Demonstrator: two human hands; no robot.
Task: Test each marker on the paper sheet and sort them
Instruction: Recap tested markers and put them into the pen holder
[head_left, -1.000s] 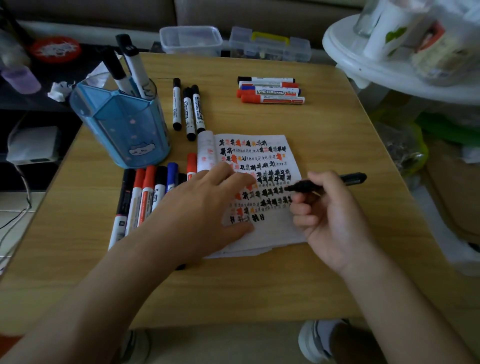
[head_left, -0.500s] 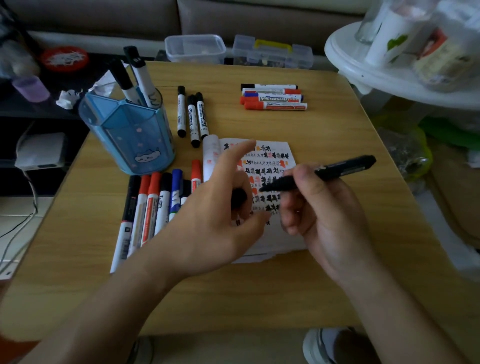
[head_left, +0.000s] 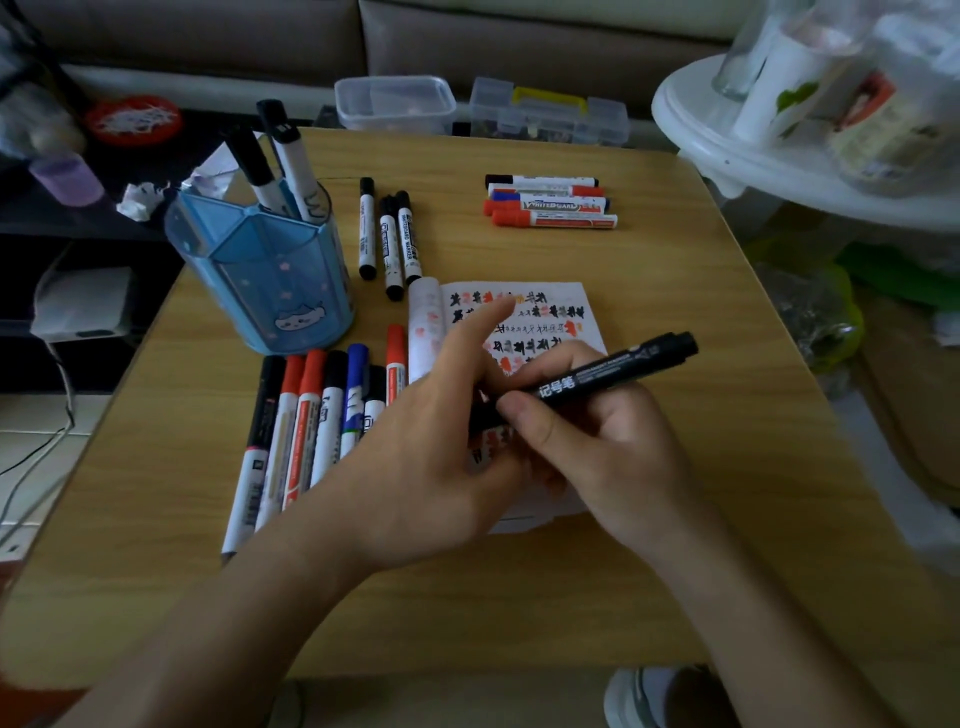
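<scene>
Both hands meet over the paper sheet (head_left: 524, 322). The right hand (head_left: 597, 441) is closed around a black marker (head_left: 608, 375), holding its barrel slanted up to the right. The left hand (head_left: 436, 436) is at the marker's near end with its index finger stretched out; it seems to be fitting a cap there, but the tip and any cap are hidden, so what it grips cannot be told.

Much of the task looks done. The sheet is covered with rows of black and red test marks. Two sorted groups lie on the table (head_left: 675, 519): three black markers (head_left: 387, 234) standing apart near the blue pen holder (head_left: 260, 280), and a stack of red, blue and black markers (head_left: 550, 202) further back. What seems left is a row of markers (head_left: 311, 431) just beside the left hand, likely untested, plus two in the holder.

A second ago the left hand lay flat on the sheet while the right hand wrote with the marker. Since then both hands have lifted and come together, and the marker has swung off the paper.
</scene>
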